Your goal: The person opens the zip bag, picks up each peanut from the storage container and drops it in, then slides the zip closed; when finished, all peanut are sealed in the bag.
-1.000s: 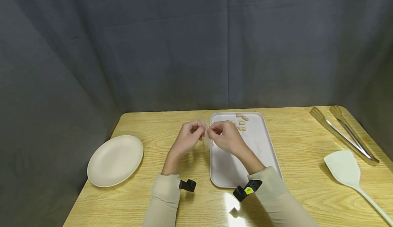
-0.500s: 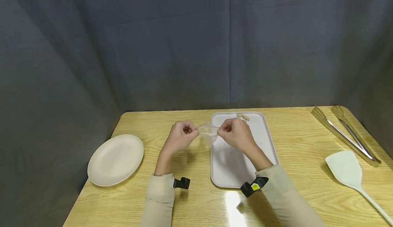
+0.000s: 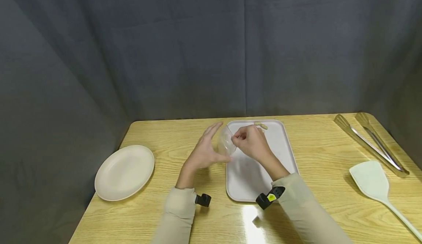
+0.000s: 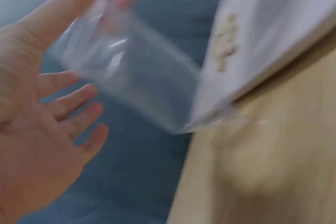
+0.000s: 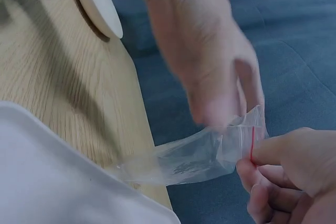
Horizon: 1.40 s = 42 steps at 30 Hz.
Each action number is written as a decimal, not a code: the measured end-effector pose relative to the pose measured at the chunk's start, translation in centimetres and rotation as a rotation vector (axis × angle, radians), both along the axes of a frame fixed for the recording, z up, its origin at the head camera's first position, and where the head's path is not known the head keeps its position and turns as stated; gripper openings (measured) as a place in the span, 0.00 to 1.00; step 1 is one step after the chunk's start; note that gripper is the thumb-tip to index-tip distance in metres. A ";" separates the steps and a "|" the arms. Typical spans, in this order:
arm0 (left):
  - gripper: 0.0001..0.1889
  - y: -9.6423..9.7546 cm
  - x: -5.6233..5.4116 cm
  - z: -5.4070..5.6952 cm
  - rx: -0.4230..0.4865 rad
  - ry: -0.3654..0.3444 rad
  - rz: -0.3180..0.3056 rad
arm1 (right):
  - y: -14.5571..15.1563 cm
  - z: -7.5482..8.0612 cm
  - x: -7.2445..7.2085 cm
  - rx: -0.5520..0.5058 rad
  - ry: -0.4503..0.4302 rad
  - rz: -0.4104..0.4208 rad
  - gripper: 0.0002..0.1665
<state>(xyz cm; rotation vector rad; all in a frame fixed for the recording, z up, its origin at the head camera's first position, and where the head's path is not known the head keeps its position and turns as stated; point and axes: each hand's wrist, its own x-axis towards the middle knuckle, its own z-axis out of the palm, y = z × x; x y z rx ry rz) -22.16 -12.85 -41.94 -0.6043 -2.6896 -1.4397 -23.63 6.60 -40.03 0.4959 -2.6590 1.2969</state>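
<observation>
A clear zip-lock bag [image 3: 226, 143] with a red line near its mouth hangs above the tray's left edge. My right hand [image 3: 253, 144] pinches its mouth between thumb and fingertips; the right wrist view shows the bag [image 5: 194, 156] and that grip close up. Around the bag's other side my left hand [image 3: 203, 151] spreads, fingers extended and thumb apart; whether it touches the plastic I cannot tell. In the left wrist view nothing shows inside the bag [image 4: 142, 72]. Several peanuts in shells [image 4: 226, 43] lie on the white tray [image 3: 248, 181], partly hidden by my right hand in the head view.
A round cream plate [image 3: 124, 172] sits at the table's left. Metal tongs [image 3: 372, 145] lie open at the back right, with a pale green spatula [image 3: 370, 180] in front of them. A dark curtain [image 3: 184, 53] stands behind the table.
Both hands pinched the bag close together, then drew its mouth apart sideways. Since then my left hand has let go and spread its fingers beside the bag, while my right still pinches it.
</observation>
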 end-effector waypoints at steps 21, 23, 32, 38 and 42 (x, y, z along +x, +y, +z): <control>0.32 -0.7 -0.8 -1.5 0.011 0.055 0.096 | 1.3 0.6 -0.6 0.151 -0.007 -0.029 0.09; 0.31 -1.0 -0.9 -1.5 0.023 0.058 0.101 | 1.8 0.6 -1.2 0.216 -0.002 -0.048 0.09; 0.33 -1.5 -1.0 -1.9 0.057 0.001 0.120 | 2.3 -3.7 -3.9 0.368 -0.097 -0.085 0.21; 0.33 -1.5 -1.2 -2.2 0.067 0.000 0.105 | 1.3 -5.9 -4.3 0.396 -0.122 -0.119 0.29; 0.32 -1.7 -1.2 -2.2 0.079 0.001 0.113 | 1.0 -6.3 -4.3 0.413 -0.102 -0.142 0.26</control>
